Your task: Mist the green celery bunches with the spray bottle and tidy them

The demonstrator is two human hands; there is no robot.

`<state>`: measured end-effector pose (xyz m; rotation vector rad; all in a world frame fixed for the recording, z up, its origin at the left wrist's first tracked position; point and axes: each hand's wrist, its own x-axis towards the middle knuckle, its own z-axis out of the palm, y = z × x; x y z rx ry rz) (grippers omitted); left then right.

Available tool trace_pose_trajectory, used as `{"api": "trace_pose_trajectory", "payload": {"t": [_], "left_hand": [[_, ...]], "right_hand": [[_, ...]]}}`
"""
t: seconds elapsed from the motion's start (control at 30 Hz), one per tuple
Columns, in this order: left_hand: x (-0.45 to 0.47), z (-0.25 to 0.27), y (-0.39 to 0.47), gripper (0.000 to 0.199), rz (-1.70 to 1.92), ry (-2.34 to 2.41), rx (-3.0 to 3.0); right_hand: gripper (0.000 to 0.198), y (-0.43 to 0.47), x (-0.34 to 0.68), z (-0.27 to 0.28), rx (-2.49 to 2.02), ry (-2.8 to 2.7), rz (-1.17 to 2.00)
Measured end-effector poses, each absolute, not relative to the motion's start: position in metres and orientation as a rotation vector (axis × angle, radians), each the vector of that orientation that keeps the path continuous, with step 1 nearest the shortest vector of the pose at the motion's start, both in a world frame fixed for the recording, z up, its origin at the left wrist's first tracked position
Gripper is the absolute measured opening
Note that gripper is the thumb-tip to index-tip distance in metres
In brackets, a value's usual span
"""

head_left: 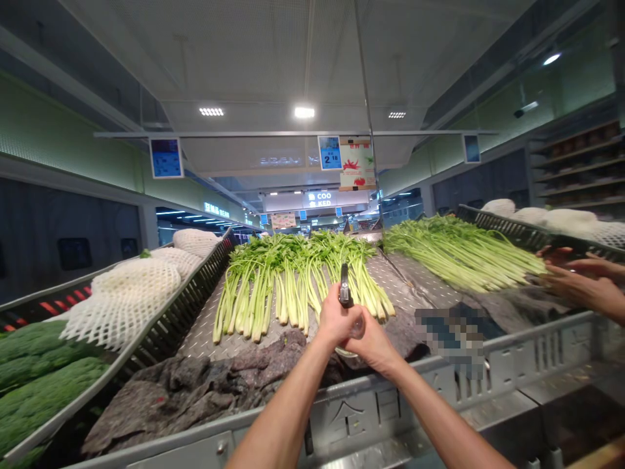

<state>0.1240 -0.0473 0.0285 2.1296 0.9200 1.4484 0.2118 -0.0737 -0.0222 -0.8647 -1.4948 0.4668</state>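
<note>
My left hand [336, 318] is closed around the upper part of a spray bottle with a black sprayer head [345, 286]. Against it, my right hand [374, 342] is wrapped about the bottle's clear lower body [358, 327], mostly hidden by my fingers. The sprayer head points away from me, over bunches of celery [293, 286] laid side by side, leaves to the back and pale stalk ends toward me. Both hands are above the front edge of the display, apart from the celery.
Crumpled dark grey cloth [195, 391] lies along the grey plastic front barrier [351, 417]. At left, a black slatted divider [180, 299] borders broccoli [43, 371] and produce in white foam nets [127, 293]. A mirror at right reflects celery [459, 254] and hands. Price signs [329, 153] hang overhead.
</note>
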Motion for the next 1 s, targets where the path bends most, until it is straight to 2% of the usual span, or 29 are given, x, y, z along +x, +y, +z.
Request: {"api": "trace_pose_trajectory", "payload": {"t": [0.37,0.53,1.0], "left_hand": [[0.127,0.019,-0.044,0.037,1.3,0.668,2.027],[0.13,0.024,-0.048,0.033,1.181,0.665,2.028],[0.125,0.021,-0.05,0.03,1.222,0.649,2.043]], "right_hand": [[0.065,-0.097,0.212,-0.02,-1.11,-1.455,0.308],[0.066,-0.102,0.21,-0.022,-1.181,-1.395,0.235],[0.068,-0.103,0.211,-0.022,-1.188,-1.446,0.251]]}}
